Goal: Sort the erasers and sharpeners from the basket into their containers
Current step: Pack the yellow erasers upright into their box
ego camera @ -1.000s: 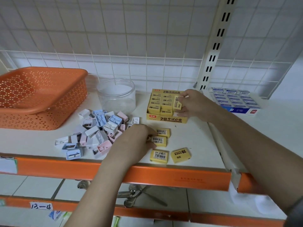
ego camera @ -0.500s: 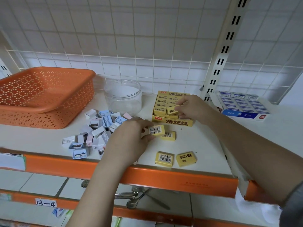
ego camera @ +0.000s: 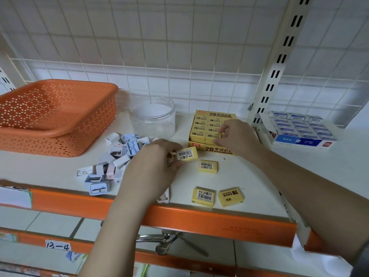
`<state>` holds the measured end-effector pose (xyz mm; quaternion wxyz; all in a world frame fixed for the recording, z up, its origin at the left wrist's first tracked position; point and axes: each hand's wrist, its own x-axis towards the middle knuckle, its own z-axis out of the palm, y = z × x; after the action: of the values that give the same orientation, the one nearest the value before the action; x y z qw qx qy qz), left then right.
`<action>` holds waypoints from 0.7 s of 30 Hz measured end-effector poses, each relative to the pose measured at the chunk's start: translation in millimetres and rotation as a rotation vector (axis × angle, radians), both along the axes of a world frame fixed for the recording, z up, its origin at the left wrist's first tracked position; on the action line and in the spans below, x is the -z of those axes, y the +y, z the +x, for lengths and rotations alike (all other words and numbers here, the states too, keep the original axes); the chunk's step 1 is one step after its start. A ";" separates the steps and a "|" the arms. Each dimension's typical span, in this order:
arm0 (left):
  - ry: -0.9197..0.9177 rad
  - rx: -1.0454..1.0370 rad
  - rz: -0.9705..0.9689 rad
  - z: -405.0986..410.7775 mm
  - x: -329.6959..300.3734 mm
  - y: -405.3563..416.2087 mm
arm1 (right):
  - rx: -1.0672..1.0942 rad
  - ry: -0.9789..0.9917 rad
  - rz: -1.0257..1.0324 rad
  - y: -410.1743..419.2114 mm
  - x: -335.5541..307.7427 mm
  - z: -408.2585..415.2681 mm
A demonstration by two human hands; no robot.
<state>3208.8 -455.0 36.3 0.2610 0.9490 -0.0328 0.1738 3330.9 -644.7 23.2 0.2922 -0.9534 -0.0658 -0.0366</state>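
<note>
Over the last second our left hand (ego camera: 153, 164) lifted a yellow 2B eraser (ego camera: 187, 154) off the shelf, pinching it at frame centre. Right hand (ego camera: 234, 136) pressed another eraser into the yellow eraser box (ego camera: 211, 127). Three loose erasers remained; sharpeners (ego camera: 117, 156) untouched.

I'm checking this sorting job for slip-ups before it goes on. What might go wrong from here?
1. Two loose yellow erasers lie close to the shelf's orange front edge; a passing forearm could knock them off.
2. The left hand pinches an eraser only by one end, so it may slip on the way to the yellow box.
3. The right hand works over the box's nearly full rows; pressing another in could tip neighbours out.
</note>
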 end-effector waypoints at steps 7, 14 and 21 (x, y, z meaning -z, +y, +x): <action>-0.061 0.015 -0.083 2.6 1.7 -0.4 | -0.020 -0.007 -0.009 -2.4 -4.8 -5.4; -0.126 -0.018 -0.310 10.4 7.9 -8.1 | -0.054 -0.064 0.063 -13.8 -38.5 -29.8; -0.055 -0.016 -0.363 15.5 7.0 -6.5 | -0.093 -0.003 0.198 -19.2 -39.0 -56.7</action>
<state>3224.3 -461.6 29.3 0.4258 0.8813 -0.0004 0.2048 3274.1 -663.8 62.2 0.3863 -0.9157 -0.1064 -0.0307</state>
